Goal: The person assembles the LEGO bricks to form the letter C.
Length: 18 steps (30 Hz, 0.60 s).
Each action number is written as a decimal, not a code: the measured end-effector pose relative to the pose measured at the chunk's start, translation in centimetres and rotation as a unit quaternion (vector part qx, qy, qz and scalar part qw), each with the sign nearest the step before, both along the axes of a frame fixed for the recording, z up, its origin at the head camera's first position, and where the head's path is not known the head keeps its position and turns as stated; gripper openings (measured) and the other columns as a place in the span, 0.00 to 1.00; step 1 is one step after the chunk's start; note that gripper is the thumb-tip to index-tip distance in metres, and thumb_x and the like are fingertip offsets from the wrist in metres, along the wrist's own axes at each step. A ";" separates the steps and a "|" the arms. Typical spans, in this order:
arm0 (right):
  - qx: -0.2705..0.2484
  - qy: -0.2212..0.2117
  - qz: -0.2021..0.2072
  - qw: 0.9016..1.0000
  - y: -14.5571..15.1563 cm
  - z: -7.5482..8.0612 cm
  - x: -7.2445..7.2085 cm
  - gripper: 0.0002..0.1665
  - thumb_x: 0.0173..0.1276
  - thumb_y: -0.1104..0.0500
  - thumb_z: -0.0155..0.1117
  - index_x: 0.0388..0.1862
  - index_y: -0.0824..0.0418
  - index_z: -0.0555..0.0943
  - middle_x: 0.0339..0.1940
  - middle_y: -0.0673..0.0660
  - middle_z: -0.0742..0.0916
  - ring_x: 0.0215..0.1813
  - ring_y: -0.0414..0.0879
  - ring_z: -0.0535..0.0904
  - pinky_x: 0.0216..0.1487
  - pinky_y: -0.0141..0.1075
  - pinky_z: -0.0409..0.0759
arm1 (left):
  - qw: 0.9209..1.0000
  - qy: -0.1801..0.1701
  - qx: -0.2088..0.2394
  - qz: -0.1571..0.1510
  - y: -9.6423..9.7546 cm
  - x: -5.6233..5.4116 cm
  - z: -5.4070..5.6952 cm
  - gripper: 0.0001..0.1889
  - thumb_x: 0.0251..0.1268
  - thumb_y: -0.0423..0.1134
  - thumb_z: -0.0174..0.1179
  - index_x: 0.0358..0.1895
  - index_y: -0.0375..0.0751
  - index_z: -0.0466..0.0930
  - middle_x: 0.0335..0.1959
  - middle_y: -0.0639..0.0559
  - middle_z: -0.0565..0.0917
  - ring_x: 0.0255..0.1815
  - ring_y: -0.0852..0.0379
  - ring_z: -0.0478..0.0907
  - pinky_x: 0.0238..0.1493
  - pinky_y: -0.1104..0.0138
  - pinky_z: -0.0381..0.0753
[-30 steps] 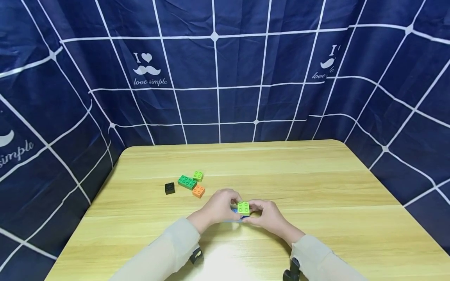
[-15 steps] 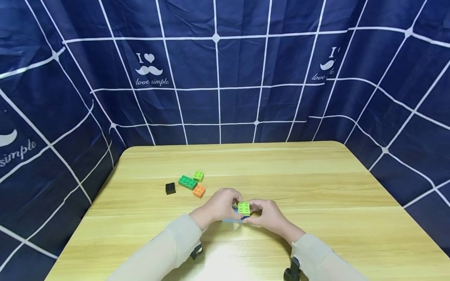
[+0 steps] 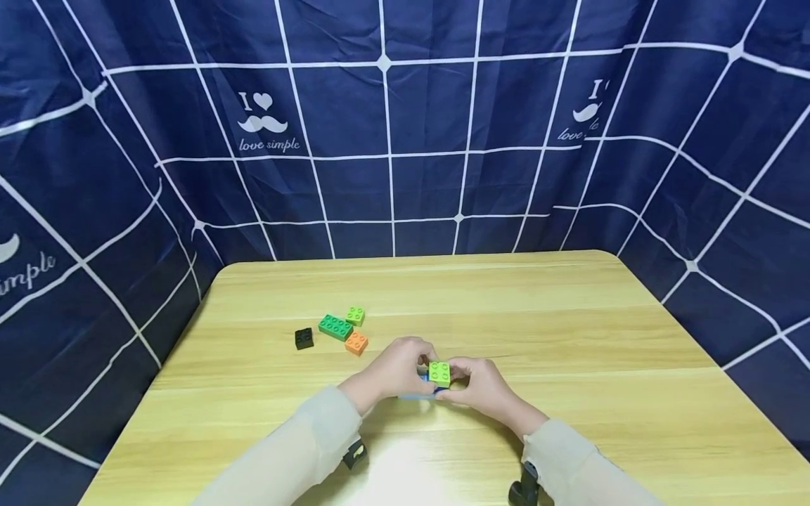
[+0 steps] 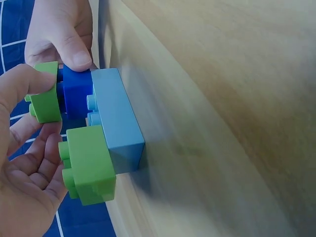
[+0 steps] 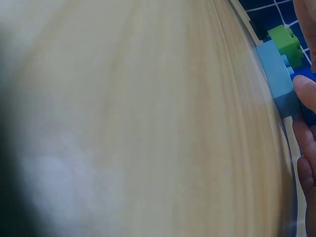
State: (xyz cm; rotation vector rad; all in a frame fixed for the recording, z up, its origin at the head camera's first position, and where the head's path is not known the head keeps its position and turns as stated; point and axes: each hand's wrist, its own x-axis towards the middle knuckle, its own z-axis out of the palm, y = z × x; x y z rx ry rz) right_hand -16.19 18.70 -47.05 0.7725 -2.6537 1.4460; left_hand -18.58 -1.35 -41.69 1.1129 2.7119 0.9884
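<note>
My left hand pinches a lime-green brick between thumb and fingers, studs facing up. Directly beneath is a dark blue brick; its studs show in a narrow gap under the green one. My right hand grips this dark blue brick, thumb on its near side. It sits on one end of a long light blue brick, which stands on the table. A second lime-green brick is on the other end of the light blue brick, hidden behind my left hand in the head view.
On the wooden table, left of my hands, lie a black brick, a long green brick, an orange brick and another lime-green brick. A dark blue gridded curtain surrounds the table's back and sides.
</note>
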 end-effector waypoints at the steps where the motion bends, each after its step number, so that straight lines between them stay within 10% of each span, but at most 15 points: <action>1: 0.001 -0.001 0.000 1.000 -0.1 0.0 0.0 0.25 0.50 0.54 0.78 0.47 0.60 0.83 0.35 0.47 0.87 0.37 0.40 0.83 0.42 0.36 0.81 | 1.000 -0.006 0.002 0.005 -0.1 0.0 -0.1 0.13 0.41 0.35 0.74 0.32 0.43 0.82 0.30 0.60 0.79 0.33 0.62 0.75 0.37 0.75 0.74; 18: 0.019 0.005 -0.005 1.000 -0.1 0.2 0.2 0.25 0.50 0.54 0.78 0.47 0.60 0.83 0.34 0.46 0.87 0.36 0.38 0.82 0.42 0.34 0.80 | 1.000 -0.011 -0.021 0.009 0.3 0.0 0.0 0.12 0.38 0.34 0.75 0.29 0.42 0.82 0.26 0.61 0.78 0.28 0.63 0.75 0.31 0.76 0.73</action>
